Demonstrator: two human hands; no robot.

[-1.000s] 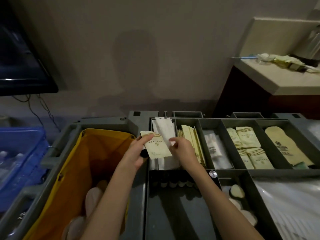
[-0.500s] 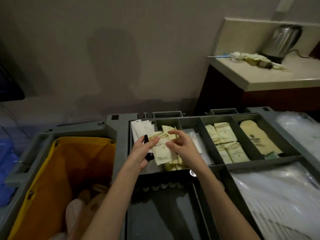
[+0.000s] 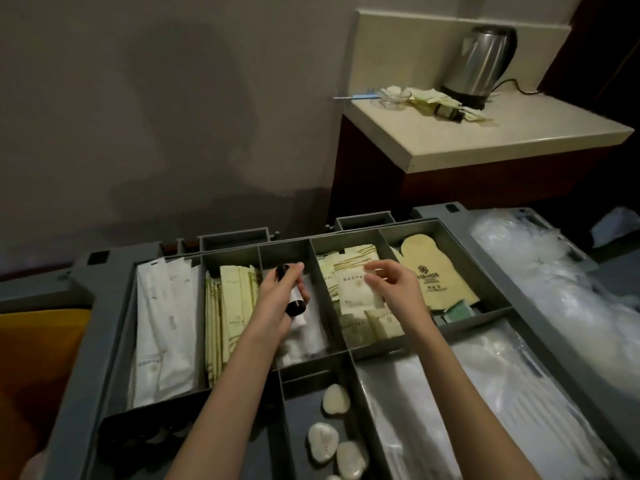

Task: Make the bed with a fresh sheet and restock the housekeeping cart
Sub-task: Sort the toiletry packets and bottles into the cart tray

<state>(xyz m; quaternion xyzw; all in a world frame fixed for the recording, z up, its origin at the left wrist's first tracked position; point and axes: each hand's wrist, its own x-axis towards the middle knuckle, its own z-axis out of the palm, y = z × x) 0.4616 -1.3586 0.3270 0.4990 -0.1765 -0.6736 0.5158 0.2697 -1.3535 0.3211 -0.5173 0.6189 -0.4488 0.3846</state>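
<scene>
The grey plastic housekeeping cart tray (image 3: 104,306), split into compartments, fills the near half of the scene. The left hand (image 3: 277,299) grasps a small white bottle with black caps (image 3: 294,301), tilted, over the third far compartment from the left. The right hand (image 3: 394,289) hovers with loosely bent fingers over the pale cream amenity packets with gold stripes (image 3: 353,285) in the next compartment to the right — whether the fingertips pinch a packet I cannot tell. Long white paper sleeves (image 3: 162,327) fill the leftmost compartment; white oval soaps (image 3: 322,441) lie in a near one. Far right, a steel electric kettle (image 3: 481,64) stands on a cream countertop (image 3: 519,136).
</scene>
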